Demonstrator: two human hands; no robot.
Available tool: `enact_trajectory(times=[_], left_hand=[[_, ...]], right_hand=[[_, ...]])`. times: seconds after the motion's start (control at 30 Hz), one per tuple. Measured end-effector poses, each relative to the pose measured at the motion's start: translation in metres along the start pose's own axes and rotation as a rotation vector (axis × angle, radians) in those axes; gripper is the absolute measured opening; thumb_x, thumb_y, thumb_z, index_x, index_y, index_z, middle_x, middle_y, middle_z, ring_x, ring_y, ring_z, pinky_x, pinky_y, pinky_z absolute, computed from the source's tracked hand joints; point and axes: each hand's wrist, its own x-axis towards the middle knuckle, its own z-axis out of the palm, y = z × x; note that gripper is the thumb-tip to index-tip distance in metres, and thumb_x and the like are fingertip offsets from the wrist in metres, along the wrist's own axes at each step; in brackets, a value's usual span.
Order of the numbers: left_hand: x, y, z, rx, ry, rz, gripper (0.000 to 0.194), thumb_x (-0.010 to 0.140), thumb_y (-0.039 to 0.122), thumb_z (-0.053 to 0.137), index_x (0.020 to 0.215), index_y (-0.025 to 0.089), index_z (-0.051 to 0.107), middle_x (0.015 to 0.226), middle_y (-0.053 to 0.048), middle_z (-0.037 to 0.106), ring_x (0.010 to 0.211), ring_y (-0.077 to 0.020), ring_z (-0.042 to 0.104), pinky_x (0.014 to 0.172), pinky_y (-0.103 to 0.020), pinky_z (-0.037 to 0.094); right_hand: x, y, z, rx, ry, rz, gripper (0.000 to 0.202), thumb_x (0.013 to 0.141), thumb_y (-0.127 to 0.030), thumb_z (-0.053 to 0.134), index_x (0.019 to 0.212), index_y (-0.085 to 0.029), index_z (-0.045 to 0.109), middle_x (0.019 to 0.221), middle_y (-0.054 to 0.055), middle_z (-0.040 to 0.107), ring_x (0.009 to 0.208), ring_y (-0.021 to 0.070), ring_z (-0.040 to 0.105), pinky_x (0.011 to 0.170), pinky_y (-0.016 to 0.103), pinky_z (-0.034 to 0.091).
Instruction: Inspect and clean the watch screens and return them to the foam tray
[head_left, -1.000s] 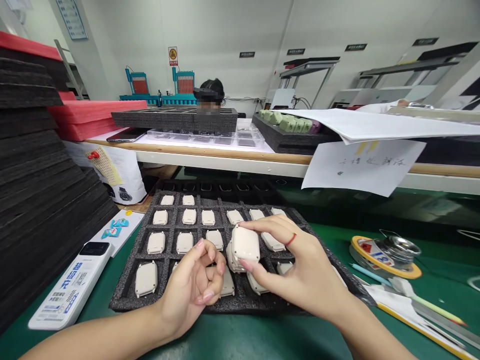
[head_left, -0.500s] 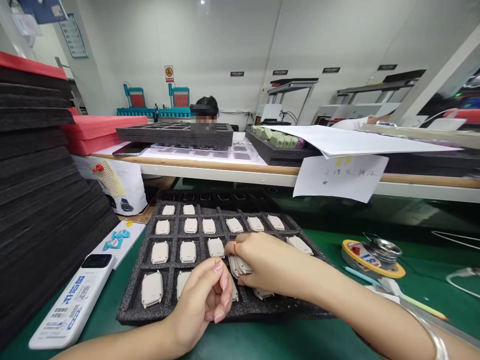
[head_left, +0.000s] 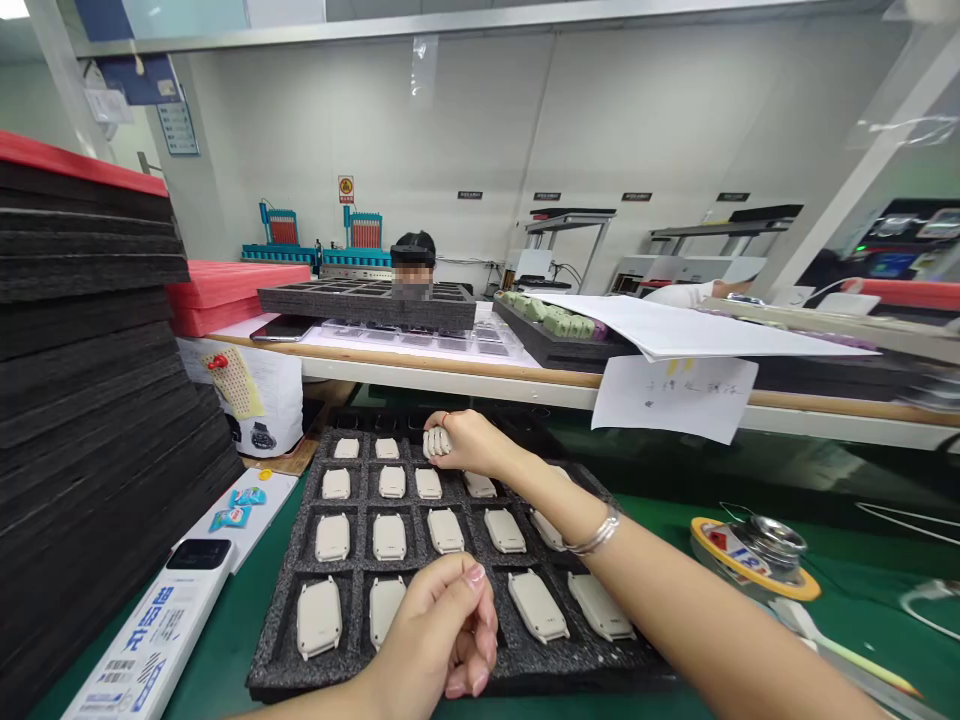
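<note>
A black foam tray (head_left: 352, 600) with square pockets lies on the bench before me. Off-white watch cases (head_left: 319, 617) with lugs at their corners sit in its pockets, most of them one to a pocket. Over the tray's far row, my right hand (head_left: 471, 442) is closed on a small stack of watch cases (head_left: 436, 443), held edge-on between the fingers. My left hand (head_left: 442, 625) hovers above the near row with its fingers curled in and the thumb resting against them; no object shows in it. It partly covers a watch case (head_left: 385, 608).
Black foam trays (head_left: 82, 400) stand in a tall stack on the left, near a white boxy device (head_left: 150, 620). A solder reel (head_left: 757, 555) and a brush (head_left: 840, 640) lie on the right. A shelf (head_left: 450, 375) crosses behind the tray; a person (head_left: 412, 265) sits beyond.
My right hand has moved from the middle of the tray to its far row, carrying the stack of watch cases. My left hand stays curled over the near row. The camera view has tilted up.
</note>
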Motion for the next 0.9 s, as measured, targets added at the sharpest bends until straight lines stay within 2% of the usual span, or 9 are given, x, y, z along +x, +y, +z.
enact_trajectory(times=[0.13,0.33,0.43,0.57,0.73,0.9], left_hand=[[0.001,0.002,0.002,0.01,0.011,-0.028,0.053,0.073,0.065,0.07,0.067,0.018,0.046,0.052,0.006,0.048,0.035,-0.0021,0.037,0.033,-0.016,0.013],[0.002,0.003,0.004,0.062,-0.016,-0.083,0.059,0.067,0.072,0.07,0.066,0.019,0.046,0.05,0.006,0.049,0.035,-0.0025,0.039,0.032,-0.016,0.013],[0.001,0.005,0.004,0.089,-0.017,-0.118,0.061,0.065,0.075,0.07,0.066,0.019,0.046,0.049,0.006,0.049,0.034,-0.0024,0.038,0.032,-0.016,0.013],[0.002,0.006,0.004,0.115,-0.017,-0.131,0.062,0.064,0.077,0.069,0.065,0.019,0.046,0.048,0.006,0.048,0.034,-0.0025,0.037,0.031,-0.016,0.013],[0.006,0.001,0.002,0.142,-0.05,-0.113,0.059,0.068,0.075,0.067,0.066,0.019,0.047,0.048,0.006,0.047,0.033,-0.0029,0.037,0.03,-0.016,0.013],[0.007,-0.004,0.001,0.162,-0.05,-0.11,0.059,0.069,0.074,0.067,0.066,0.019,0.046,0.048,0.006,0.047,0.032,-0.003,0.036,0.029,-0.016,0.012]], right_hand=[[0.013,0.02,0.013,0.059,0.003,0.005,0.03,0.096,-0.034,0.061,0.121,-0.018,0.061,0.125,0.009,0.063,0.107,0.0232,0.064,0.091,0.045,0.054],[0.008,0.057,0.003,0.092,-0.042,0.131,0.031,0.096,-0.034,0.062,0.122,-0.017,0.061,0.124,0.009,0.063,0.106,0.0234,0.064,0.09,0.045,0.055],[0.003,0.073,-0.002,0.117,-0.095,0.163,0.028,0.096,-0.035,0.061,0.118,-0.017,0.063,0.119,0.007,0.065,0.102,0.0221,0.066,0.087,0.042,0.056],[-0.01,0.094,-0.005,0.128,-0.065,0.212,0.033,0.096,-0.036,0.061,0.124,-0.019,0.06,0.125,0.008,0.062,0.107,0.024,0.064,0.091,0.045,0.054],[-0.026,0.112,-0.003,0.143,-0.088,0.235,0.03,0.096,-0.035,0.062,0.12,-0.017,0.062,0.122,0.008,0.064,0.105,0.0233,0.065,0.09,0.044,0.055],[-0.039,0.125,0.001,0.152,0.002,0.291,0.033,0.096,-0.035,0.061,0.124,-0.018,0.06,0.128,0.009,0.062,0.11,0.0246,0.063,0.094,0.046,0.053]])
